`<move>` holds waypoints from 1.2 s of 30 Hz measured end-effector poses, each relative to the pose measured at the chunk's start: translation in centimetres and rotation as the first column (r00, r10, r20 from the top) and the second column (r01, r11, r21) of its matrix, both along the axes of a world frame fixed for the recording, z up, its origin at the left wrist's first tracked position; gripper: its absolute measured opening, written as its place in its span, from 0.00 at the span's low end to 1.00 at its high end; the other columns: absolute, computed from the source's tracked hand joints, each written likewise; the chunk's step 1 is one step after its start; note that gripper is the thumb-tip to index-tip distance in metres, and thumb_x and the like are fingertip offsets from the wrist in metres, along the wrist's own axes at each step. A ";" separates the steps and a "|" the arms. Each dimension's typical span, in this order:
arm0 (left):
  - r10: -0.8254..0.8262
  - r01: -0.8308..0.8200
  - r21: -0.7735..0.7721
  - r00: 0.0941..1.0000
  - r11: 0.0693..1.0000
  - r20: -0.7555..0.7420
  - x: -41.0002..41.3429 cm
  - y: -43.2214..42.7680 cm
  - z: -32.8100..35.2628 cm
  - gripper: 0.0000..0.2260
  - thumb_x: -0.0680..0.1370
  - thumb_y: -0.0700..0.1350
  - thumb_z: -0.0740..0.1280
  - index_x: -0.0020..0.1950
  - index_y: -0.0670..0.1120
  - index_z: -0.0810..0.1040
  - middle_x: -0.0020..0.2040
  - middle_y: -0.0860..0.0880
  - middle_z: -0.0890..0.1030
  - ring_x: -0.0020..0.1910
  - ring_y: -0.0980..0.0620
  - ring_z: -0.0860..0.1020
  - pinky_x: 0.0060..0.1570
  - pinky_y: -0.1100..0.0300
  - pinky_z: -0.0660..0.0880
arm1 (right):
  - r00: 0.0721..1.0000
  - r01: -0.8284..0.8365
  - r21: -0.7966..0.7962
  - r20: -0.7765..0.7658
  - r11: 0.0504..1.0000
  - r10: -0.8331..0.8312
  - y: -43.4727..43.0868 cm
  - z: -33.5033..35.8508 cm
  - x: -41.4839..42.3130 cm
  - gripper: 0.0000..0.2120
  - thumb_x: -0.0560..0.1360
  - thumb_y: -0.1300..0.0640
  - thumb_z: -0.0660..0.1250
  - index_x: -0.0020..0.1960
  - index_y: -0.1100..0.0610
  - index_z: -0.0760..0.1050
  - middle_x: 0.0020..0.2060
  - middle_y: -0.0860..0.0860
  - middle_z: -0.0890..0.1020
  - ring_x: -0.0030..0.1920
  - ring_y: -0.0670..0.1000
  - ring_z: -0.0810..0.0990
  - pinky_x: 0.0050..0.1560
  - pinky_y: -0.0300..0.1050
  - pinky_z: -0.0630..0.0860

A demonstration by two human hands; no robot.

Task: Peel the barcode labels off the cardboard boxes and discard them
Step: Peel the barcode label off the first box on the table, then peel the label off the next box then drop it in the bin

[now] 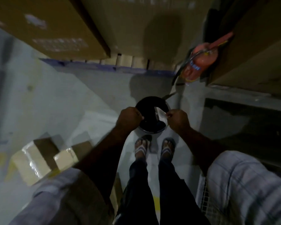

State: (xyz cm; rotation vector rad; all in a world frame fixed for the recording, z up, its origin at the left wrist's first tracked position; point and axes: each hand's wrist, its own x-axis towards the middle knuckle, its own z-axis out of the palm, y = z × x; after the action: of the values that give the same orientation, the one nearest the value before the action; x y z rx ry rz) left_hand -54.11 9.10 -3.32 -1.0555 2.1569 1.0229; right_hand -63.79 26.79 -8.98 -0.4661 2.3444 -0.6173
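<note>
brown cardboard boxes, a pinkish-red extinguisher, pale checked sleeves, striped sandals, black-lined bin, white label.

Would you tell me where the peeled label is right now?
In the head view, the label sits centre frame, pinched in the right hand above the open black bin.

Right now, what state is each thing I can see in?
Bin: open, black liner inside.
Label: peeled, pinched over the bin.
Right hand: closed on the label.
Left hand: fisted at the bin's rim.
Small boxes: taped shut, on the floor.
Fire extinguisher: between the boxes.
</note>
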 end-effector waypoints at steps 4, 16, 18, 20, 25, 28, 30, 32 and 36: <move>-0.024 0.022 0.023 0.994 0.999 0.103 1.8 1.5 -4.0 0.10 0.75 0.47 0.72 0.35 0.46 0.78 0.43 0.41 0.84 0.48 0.42 0.83 0.53 0.52 0.79 | 0.993 -0.096 0.060 0.080 0.994 0.091 0.2 -5.8 0.4 0.09 0.71 0.63 0.64 0.40 0.67 0.81 0.36 0.65 0.83 0.39 0.63 0.82 0.43 0.50 0.78; 0.051 -0.059 0.060 0.991 0.996 0.127 0.7 4.2 -9.8 0.08 0.77 0.46 0.69 0.44 0.43 0.83 0.35 0.48 0.80 0.48 0.42 0.83 0.47 0.55 0.78 | 0.952 -0.270 0.093 0.175 0.958 0.251 -1.3 -9.8 1.0 0.11 0.79 0.64 0.60 0.55 0.65 0.79 0.51 0.62 0.82 0.53 0.63 0.79 0.49 0.47 0.72; 0.069 -0.079 0.068 0.988 0.995 0.140 0.5 3.9 -10.6 0.06 0.77 0.47 0.69 0.48 0.46 0.84 0.33 0.56 0.77 0.46 0.47 0.83 0.47 0.58 0.79 | 0.958 -0.242 0.085 0.178 0.966 0.225 -1.6 -10.1 1.1 0.11 0.79 0.63 0.60 0.56 0.65 0.79 0.52 0.62 0.82 0.54 0.62 0.79 0.50 0.44 0.71; 0.051 -0.061 0.064 0.988 0.996 0.147 0.3 3.6 -11.2 0.07 0.78 0.47 0.68 0.48 0.47 0.84 0.32 0.57 0.76 0.42 0.49 0.82 0.47 0.58 0.79 | 0.966 -0.209 0.096 0.176 0.973 0.190 -1.9 -10.5 1.1 0.12 0.79 0.64 0.61 0.58 0.65 0.79 0.54 0.62 0.82 0.56 0.61 0.79 0.54 0.44 0.71; 0.023 -0.030 0.043 0.989 0.999 0.147 0.3 2.9 -12.7 0.09 0.78 0.47 0.67 0.51 0.44 0.83 0.33 0.55 0.76 0.49 0.45 0.83 0.44 0.60 0.75 | 0.959 -0.240 0.099 0.179 0.966 0.220 -1.6 -12.1 1.6 0.09 0.76 0.67 0.63 0.49 0.67 0.81 0.46 0.61 0.83 0.48 0.59 0.81 0.44 0.39 0.69; -0.109 0.111 -0.020 0.992 0.994 0.058 1.9 3.3 -12.6 0.11 0.78 0.45 0.67 0.46 0.37 0.81 0.42 0.41 0.81 0.48 0.38 0.81 0.48 0.52 0.77 | 0.950 -0.262 0.081 0.200 0.962 0.241 -0.9 -11.5 2.4 0.09 0.76 0.66 0.63 0.40 0.66 0.79 0.38 0.61 0.81 0.37 0.57 0.77 0.37 0.39 0.64; -0.134 0.133 0.027 0.990 0.991 0.046 3.4 3.8 -11.8 0.14 0.75 0.46 0.64 0.38 0.36 0.80 0.38 0.38 0.81 0.40 0.37 0.81 0.40 0.54 0.76 | 0.934 -0.273 0.060 0.256 0.960 0.250 -0.7 -10.2 3.1 0.11 0.78 0.61 0.63 0.40 0.65 0.78 0.36 0.60 0.80 0.37 0.56 0.76 0.37 0.41 0.66; -0.100 0.100 0.038 0.995 0.994 0.008 4.8 4.2 -10.8 0.15 0.76 0.48 0.63 0.38 0.39 0.80 0.39 0.41 0.82 0.40 0.40 0.82 0.38 0.60 0.71 | 0.910 -0.304 0.029 0.304 0.952 0.281 -1.0 -8.8 3.8 0.12 0.79 0.57 0.62 0.42 0.64 0.78 0.38 0.59 0.80 0.40 0.57 0.78 0.39 0.43 0.67; 0.061 -0.061 -0.002 0.995 0.998 0.075 9.6 4.6 -6.6 0.10 0.77 0.52 0.65 0.49 0.46 0.80 0.53 0.46 0.82 0.56 0.45 0.79 0.54 0.54 0.76 | 0.852 -0.428 -0.003 0.332 0.904 0.404 -2.4 -4.1 5.9 0.15 0.80 0.51 0.62 0.49 0.63 0.79 0.45 0.61 0.82 0.47 0.59 0.79 0.45 0.46 0.70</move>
State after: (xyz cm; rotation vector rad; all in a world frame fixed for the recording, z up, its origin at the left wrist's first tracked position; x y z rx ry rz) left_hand -44.53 13.68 -9.87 -1.1479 2.0760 0.9953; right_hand -57.86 24.35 -13.11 -0.7533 1.8620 -0.3662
